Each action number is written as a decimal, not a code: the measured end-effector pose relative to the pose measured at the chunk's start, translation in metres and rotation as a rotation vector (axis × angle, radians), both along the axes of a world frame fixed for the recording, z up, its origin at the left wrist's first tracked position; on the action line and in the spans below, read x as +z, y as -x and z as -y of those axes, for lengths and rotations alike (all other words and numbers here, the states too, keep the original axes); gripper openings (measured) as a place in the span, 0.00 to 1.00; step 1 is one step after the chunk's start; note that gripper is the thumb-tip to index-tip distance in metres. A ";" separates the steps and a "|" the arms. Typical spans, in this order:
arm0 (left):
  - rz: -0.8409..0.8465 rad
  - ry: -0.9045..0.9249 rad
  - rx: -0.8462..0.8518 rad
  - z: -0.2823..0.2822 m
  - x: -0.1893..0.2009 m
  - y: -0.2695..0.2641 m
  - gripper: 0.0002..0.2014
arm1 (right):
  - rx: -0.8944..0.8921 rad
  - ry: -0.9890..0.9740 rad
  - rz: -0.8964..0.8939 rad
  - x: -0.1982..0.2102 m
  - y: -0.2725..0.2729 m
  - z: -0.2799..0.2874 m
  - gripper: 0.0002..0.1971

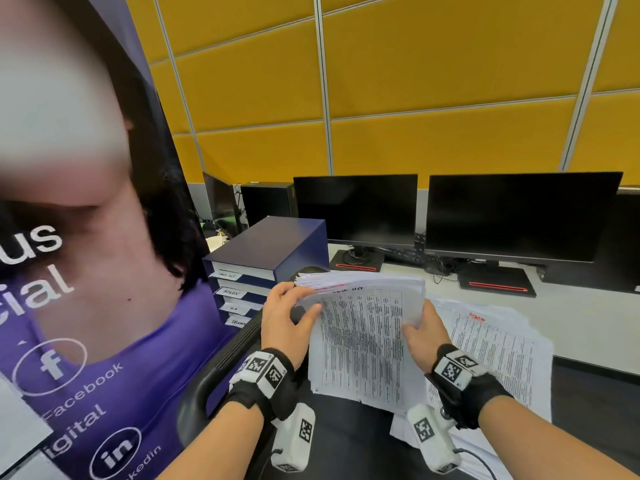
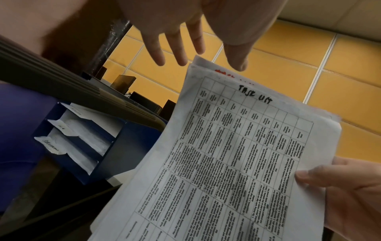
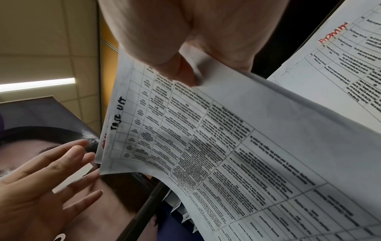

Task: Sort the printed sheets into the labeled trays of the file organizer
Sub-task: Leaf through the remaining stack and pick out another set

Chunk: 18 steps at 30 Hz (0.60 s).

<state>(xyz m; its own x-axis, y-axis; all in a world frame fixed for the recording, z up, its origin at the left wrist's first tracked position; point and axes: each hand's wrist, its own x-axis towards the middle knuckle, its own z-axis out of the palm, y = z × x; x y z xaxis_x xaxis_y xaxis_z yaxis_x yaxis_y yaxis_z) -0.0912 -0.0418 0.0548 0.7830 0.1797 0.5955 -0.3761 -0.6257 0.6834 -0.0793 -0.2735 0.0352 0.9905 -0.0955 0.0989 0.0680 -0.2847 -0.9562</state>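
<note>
1. The right hand (image 1: pixel 424 336) holds a thick stack of printed sheets (image 1: pixel 363 337) upright over the person's lap, its thumb (image 3: pixel 181 71) pinching the stack's right edge from the front. The rest of its fingers are behind the paper and hidden.
2. The left hand (image 1: pixel 284 317) is spread, its fingers (image 2: pixel 175 47) straight, near the stack's upper left corner. Whether the fingertips touch the edge I cannot tell for sure — in the left wrist view they look just apart from it.
3. The top sheet is a printed table headed "TASK LIST" in handwriting; red lettering peeps out from the sheet behind it.
4. The file organizer (image 1: pixel 273 251), dark blue, stands on the worktop (image 1: pixel 571 313) to the left of the stack, with paper labels on its tray fronts (image 1: pixel 230 292). More sheets (image 1: pixel 498 344), one headed in red, lie on the worktop to the right.
5. Handling, as I judge it: single sheets are light, limp and slick against each other, so the stack may fan or slide if the right hand's grip loosens.
6. The top sheet is best taken at its free upper left corner — peeled off with the thumb and forefinger, then carried flat so it enters the tray without buckling.
</note>
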 end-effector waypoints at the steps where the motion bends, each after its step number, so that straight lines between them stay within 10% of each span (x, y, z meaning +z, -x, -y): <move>1: -0.012 -0.032 0.011 -0.001 0.000 -0.001 0.13 | 0.003 -0.002 0.003 0.000 0.000 0.000 0.22; 8: -0.228 -0.417 0.134 0.004 0.006 -0.004 0.26 | 0.056 -0.003 -0.002 0.004 0.005 0.004 0.23; 18: -0.213 -0.318 0.079 0.011 0.021 -0.008 0.34 | 0.095 -0.016 0.010 0.008 0.007 0.008 0.22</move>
<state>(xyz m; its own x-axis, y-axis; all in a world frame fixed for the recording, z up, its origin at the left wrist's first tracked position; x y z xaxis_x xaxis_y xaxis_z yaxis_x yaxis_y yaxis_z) -0.0827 -0.0529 0.0757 0.8862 0.0772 0.4569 -0.1888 -0.8403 0.5083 -0.0866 -0.2811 0.0429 0.9941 -0.0024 0.1085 0.1041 -0.2610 -0.9597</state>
